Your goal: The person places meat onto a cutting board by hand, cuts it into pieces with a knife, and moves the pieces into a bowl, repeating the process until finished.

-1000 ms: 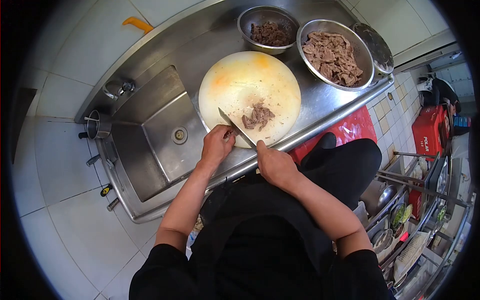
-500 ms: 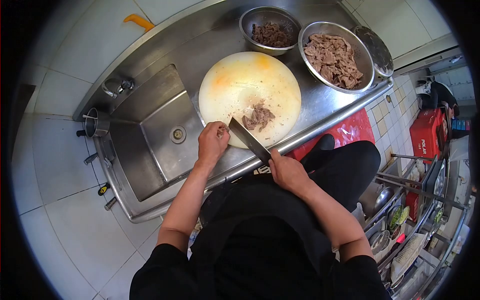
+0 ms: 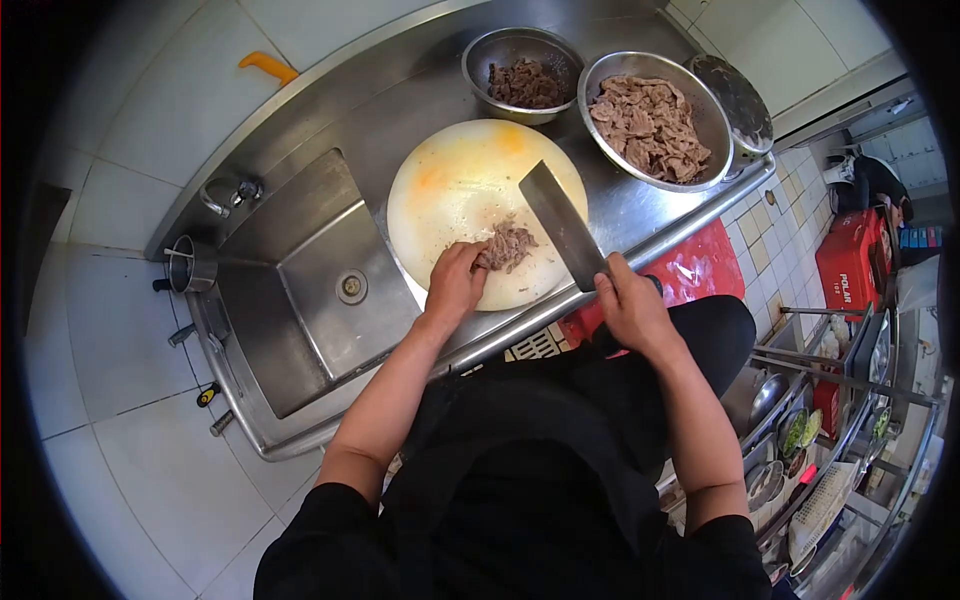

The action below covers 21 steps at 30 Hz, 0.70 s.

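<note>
A round white cutting board [image 3: 440, 190] with orange stains lies beside the sink. Near its front lies a small heap of chopped cooked meat [image 3: 510, 247]. Against the heap's left edge is my left hand [image 3: 457, 282], its fingers curled together on the meat; the fingertips are partly hidden. My right hand [image 3: 634, 305] grips a cleaver [image 3: 563, 226] by its handle. The broad blade is held over the board's right side, to the right of the heap and apart from it, pointing away from me.
Behind the board stand a metal bowl of darker meat [image 3: 527, 84] and, to its right, a larger bowl of sliced meat [image 3: 650, 128]. The steel sink [image 3: 325, 290] is on the left. A red surface [image 3: 700, 265] lies below the counter edge, and a rack [image 3: 850, 395] stands at right.
My left hand has moved right and inward from the board's front-left edge to the meat heap. The cleaver has swung to the right, away from the left hand.
</note>
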Each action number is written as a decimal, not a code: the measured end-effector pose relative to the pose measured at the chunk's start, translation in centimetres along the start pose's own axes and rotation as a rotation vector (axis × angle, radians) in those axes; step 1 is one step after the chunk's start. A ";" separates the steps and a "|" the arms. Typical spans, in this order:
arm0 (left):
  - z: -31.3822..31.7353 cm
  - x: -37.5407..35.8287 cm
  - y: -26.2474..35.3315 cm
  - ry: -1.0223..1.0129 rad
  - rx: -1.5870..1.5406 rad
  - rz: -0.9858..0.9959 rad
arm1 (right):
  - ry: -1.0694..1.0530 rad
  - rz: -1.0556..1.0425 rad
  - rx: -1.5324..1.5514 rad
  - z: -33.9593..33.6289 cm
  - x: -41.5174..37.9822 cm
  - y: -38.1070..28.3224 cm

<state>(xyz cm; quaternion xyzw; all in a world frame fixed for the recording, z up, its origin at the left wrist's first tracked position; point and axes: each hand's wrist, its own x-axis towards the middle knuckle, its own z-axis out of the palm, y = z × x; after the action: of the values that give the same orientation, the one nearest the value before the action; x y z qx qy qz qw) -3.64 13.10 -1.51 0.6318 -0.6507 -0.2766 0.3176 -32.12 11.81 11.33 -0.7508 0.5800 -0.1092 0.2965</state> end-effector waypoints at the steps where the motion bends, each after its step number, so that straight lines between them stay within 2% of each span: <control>1: -0.4 0.3 -0.2 -0.027 -0.041 -0.046 | 0.015 -0.002 0.005 -0.4 0.2 0.4; 6: -1.7 0.8 0.0 -0.014 -0.273 -0.212 | -0.017 0.039 0.013 -2.4 1.4 1.4; 10: -0.3 1.5 -0.7 -0.014 -0.271 -0.151 | -0.012 0.062 -0.016 -2.1 2.7 2.7; 12: 1.2 1.4 0.1 -0.034 -0.105 -0.013 | -0.025 0.075 -0.009 -1.4 3.1 3.3; 14: 1.9 1.8 2.8 -0.076 -0.023 -0.009 | -0.060 0.095 -0.041 -0.8 3.5 3.8; 16: 2.3 2.4 5.4 -0.088 0.290 0.020 | -0.094 0.119 -0.072 -0.4 3.6 3.7; 21: 4.8 4.1 3.0 -0.035 0.365 0.065 | -0.142 0.102 -0.076 -0.6 3.9 3.5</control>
<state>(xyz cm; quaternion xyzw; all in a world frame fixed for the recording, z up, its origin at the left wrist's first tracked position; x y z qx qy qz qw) -9.25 8.96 -2.11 0.6528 -0.7155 -0.1545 0.1953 -34.04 7.47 9.09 -0.7369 0.5988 -0.0183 0.3132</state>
